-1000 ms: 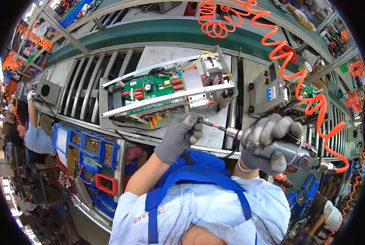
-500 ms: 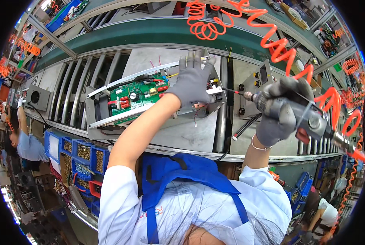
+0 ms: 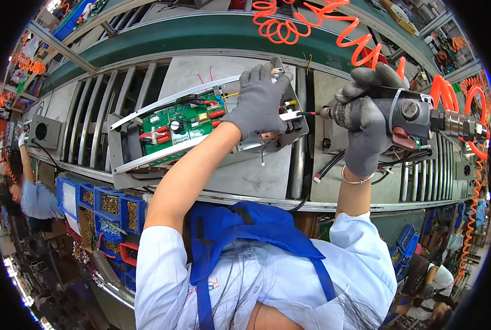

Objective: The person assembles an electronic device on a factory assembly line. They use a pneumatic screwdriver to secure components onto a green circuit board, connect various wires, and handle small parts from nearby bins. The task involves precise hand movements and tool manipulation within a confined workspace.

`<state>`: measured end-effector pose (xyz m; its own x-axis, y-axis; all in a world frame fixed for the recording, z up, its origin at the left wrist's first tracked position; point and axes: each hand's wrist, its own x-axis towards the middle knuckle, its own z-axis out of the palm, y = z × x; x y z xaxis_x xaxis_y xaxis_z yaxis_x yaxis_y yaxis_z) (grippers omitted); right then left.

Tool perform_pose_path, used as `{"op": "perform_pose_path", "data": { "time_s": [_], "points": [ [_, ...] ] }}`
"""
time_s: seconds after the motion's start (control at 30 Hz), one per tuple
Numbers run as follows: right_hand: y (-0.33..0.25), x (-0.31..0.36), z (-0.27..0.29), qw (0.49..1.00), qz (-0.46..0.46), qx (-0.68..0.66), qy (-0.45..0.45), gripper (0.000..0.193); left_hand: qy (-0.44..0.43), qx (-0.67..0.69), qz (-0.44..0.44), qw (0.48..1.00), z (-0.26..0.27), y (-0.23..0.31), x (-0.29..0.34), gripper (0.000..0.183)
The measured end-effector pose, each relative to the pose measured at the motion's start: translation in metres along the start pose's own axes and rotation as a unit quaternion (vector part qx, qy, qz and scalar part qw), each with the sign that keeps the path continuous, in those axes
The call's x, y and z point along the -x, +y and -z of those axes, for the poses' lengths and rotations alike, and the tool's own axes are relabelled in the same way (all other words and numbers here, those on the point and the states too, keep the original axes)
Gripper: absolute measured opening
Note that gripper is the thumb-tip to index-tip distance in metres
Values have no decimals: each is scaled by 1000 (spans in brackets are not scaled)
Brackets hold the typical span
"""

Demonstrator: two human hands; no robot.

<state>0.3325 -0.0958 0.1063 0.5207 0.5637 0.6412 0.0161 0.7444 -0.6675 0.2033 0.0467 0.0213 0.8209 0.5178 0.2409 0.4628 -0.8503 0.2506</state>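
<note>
Grey conveyor point(image 3: 245, 176), green circuit board point(image 3: 182, 124), metal-framed

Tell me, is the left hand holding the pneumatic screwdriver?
No, the right hand grips the pneumatic screwdriver; the left hand presses on the metal chassis.

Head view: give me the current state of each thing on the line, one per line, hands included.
Left hand: gloved, pressed flat on the right end of the metal chassis.
Right hand: gloved, gripping the pneumatic screwdriver.
Pneumatic screwdriver: held level, bit at the chassis's right edge.
Metal chassis: open, tilted, lying on the conveyor.
Green circuit board: mounted inside the chassis, wires attached.
Orange coiled hose: stretched toward the screwdriver.
Blue parts bins: filled with small parts.
</note>
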Motion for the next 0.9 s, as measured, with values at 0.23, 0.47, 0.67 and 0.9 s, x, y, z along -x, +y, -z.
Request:
{"op": "perform_pose_path", "data": {
  "time_s": [0.23, 0.47, 0.67, 0.9],
  "points": [
    [7, -24, -24, 992, -44, 119, 27, 37, 6, 7, 1, 1000, -1, -1, 0, 103],
    [20, -41, -27, 986, -63, 150, -21, 31, 13, 5, 0, 1000, -3, -2, 1, 101],
    [21, -39, -31, 988, -72, 137, -24, 32, 26, 8, -1, 1000, -2, 1, 6, 100],
    [19, -43, -33, 979, -99, 173, -38, 34, 11, 11, 5, 1000, 3, 5, 7, 104]
  ]
}}
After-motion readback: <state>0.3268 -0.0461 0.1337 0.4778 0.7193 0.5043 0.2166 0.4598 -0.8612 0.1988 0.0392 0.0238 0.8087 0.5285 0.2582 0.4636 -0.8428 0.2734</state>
